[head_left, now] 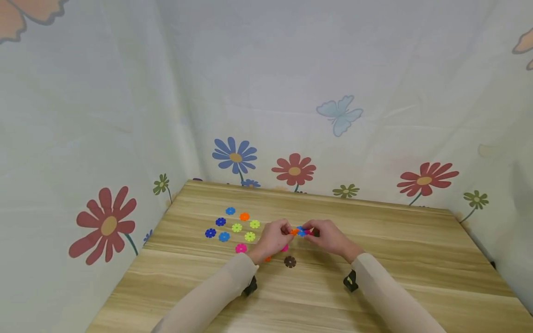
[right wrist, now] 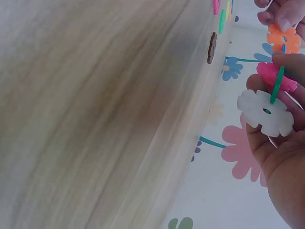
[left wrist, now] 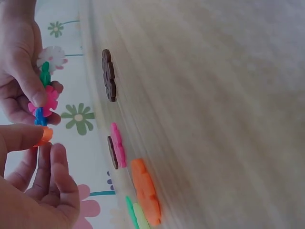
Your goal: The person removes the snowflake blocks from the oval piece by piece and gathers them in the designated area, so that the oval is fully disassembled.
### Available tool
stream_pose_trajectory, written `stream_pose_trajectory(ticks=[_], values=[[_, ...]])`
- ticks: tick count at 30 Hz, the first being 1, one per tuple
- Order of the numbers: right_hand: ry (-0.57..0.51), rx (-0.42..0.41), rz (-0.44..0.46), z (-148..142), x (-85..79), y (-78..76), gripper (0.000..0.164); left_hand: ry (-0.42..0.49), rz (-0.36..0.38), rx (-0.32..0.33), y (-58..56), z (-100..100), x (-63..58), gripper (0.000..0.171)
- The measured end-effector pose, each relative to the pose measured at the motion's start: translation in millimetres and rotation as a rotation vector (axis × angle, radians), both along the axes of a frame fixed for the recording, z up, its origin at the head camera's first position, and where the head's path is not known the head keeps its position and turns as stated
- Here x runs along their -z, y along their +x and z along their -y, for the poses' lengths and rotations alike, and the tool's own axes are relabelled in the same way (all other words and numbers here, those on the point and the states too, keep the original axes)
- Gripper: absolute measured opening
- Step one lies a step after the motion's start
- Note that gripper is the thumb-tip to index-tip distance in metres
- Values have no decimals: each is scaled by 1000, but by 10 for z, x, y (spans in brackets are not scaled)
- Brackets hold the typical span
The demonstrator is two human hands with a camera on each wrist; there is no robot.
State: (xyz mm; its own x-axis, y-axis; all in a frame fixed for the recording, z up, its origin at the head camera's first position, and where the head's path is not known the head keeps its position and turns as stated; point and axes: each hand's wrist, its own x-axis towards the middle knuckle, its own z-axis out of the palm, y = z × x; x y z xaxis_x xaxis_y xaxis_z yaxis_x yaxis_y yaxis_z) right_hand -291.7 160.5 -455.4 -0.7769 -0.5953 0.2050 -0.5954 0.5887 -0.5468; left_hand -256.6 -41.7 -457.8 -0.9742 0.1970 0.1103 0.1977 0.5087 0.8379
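Observation:
Both hands meet above the table around a short chain of flower-shaped plastic discs. My left hand [head_left: 275, 238] pinches an orange disc [right wrist: 281, 39] between thumb and fingers at one end. A blue disc [left wrist: 40, 117] joins that orange one to a pink disc [left wrist: 46, 101], which my right hand [head_left: 329, 235] grips. Beyond the pink piece come a green disc [right wrist: 277, 85] and a white disc [right wrist: 265, 113], lying against the right hand's fingers. Under the hands, a brown disc [head_left: 290, 262] lies flat on the wood.
Several loose discs lie left of the hands on the wooden table [head_left: 399, 277], among them a dark blue disc [head_left: 210, 233], a yellow-green disc [head_left: 250, 237] and a pink disc [head_left: 241, 249]. Behind the table hangs a flower-printed curtain [head_left: 266, 92].

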Motion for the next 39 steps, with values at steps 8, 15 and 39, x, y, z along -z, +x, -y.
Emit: stream_pose_trajectory(ticks=[8,15,39], values=[[-10,-52,-25,32,-10,3,17,7,-36,-8,-48,-35,12,12],[-19,-47,-55,21,0,-8,17,28,-75,-27,-57,-56,-6,12],[-14,-47,-23,12,22,-12,16,-55,-112,-73,-68,-91,-26,12]])
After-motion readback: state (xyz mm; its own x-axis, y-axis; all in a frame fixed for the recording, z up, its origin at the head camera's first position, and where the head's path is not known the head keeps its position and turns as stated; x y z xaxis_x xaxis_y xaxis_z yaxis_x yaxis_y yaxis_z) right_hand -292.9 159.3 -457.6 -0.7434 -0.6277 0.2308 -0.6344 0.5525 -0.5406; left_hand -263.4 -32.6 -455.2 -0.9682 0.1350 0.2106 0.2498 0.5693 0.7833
